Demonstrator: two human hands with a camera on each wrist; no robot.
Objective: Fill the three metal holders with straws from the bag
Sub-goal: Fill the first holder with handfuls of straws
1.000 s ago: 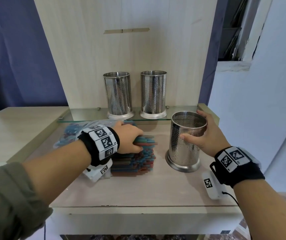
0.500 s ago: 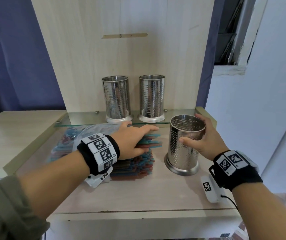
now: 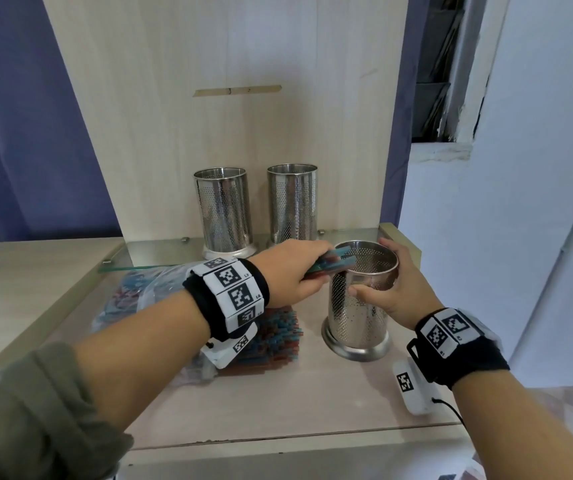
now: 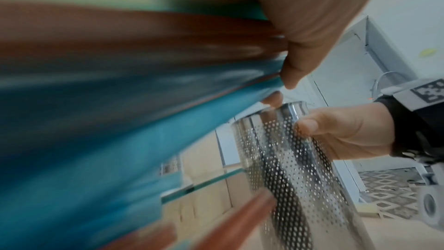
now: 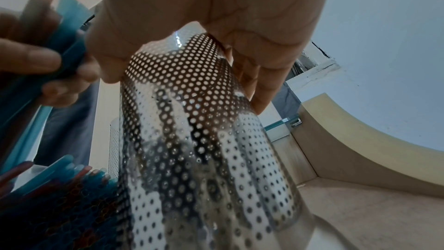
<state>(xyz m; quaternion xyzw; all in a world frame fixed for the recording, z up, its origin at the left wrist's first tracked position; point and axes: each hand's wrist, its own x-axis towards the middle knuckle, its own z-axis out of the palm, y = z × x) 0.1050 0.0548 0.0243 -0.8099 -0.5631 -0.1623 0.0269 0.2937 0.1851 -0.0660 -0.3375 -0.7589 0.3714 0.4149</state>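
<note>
Your left hand [image 3: 287, 271] pinches a small bundle of straws [image 3: 332, 263], blue and red, with their tips just at the rim of the near holder [image 3: 361, 306], so they can tip in end first. Your right hand [image 3: 394, 289] wraps that holder's upper wall, thumb in front and fingers behind, probably to keep the light perforated can from sliding or tipping as the bundle goes in. It stands upright on the wooden counter [image 3: 278, 403], just right of the stack of straws [image 3: 271, 341] spilling from the clear bag [image 3: 129, 299]. The other two holders [image 3: 224, 209] [image 3: 292, 202] wait on the glass shelf [image 3: 160, 249] behind, apparently empty.
</note>
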